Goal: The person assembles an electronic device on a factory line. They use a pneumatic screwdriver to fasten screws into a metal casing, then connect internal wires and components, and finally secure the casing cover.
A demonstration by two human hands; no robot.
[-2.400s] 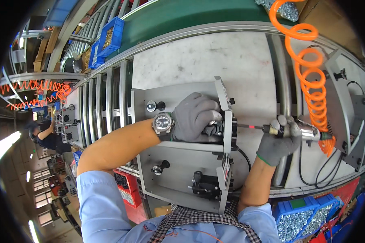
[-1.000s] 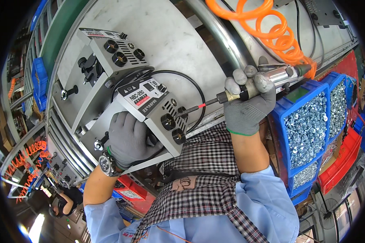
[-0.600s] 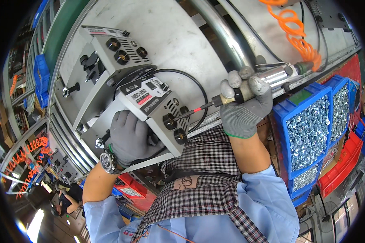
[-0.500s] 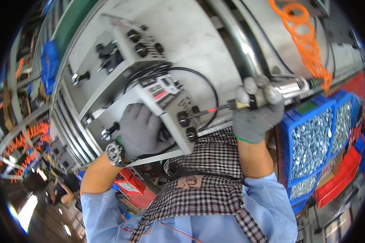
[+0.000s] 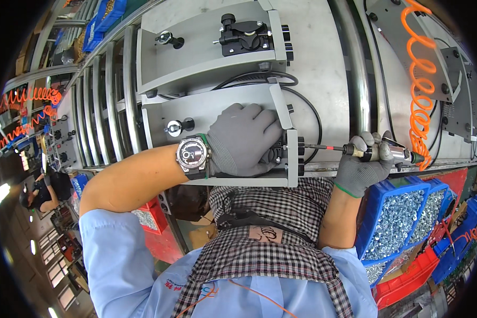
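My left hand (image 5: 244,139), in a grey glove with a wristwatch above it, lies flat on a grey metal panel unit (image 5: 206,108) and covers a black part near its right end plate. My right hand (image 5: 361,168), also gloved, grips a pneumatic screwdriver (image 5: 379,153) held level, its thin bit (image 5: 320,148) pointing left at the black knobs on the unit's end plate (image 5: 293,153). An orange coiled air hose (image 5: 422,90) runs up from the tool.
A second grey unit (image 5: 196,47) with a black fitting lies farther along the roller conveyor (image 5: 111,106). Blue bins of silver screws (image 5: 397,217) and red bins (image 5: 413,275) stand at my right. Another person (image 5: 40,191) works at far left.
The view swung back over the unit. My left hand moved from the unit's underside onto its top face, and the screwdriver bit now points level at the end plate.
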